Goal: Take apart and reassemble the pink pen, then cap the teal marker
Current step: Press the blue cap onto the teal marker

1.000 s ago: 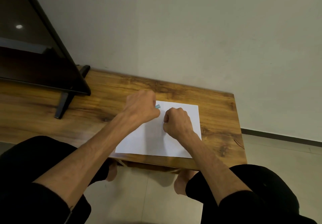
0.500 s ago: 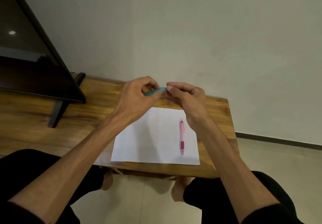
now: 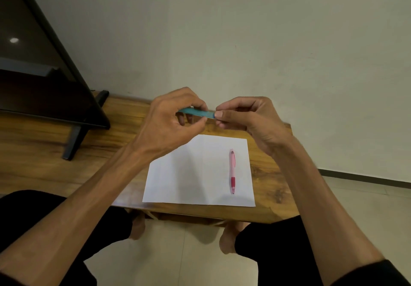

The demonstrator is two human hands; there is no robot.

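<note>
I hold the teal marker (image 3: 198, 113) level in the air above the far edge of the table. My left hand (image 3: 171, 123) grips its left part. My right hand (image 3: 246, 119) pinches its right end; whether a cap sits under those fingers is hidden. The pink pen (image 3: 232, 171) lies assembled on the right side of a white sheet of paper (image 3: 189, 174), its darker red grip end nearest me. Neither hand touches the pen.
The paper rests on a wooden table (image 3: 44, 152) against a pale wall. A dark TV screen on a black stand (image 3: 73, 139) occupies the left of the table. My knees in black clothing sit below the table's near edge.
A second ago both fists rested on the paper with the marker. They have since lifted the marker above the table's far edge, uncovering the pink pen on the sheet.
</note>
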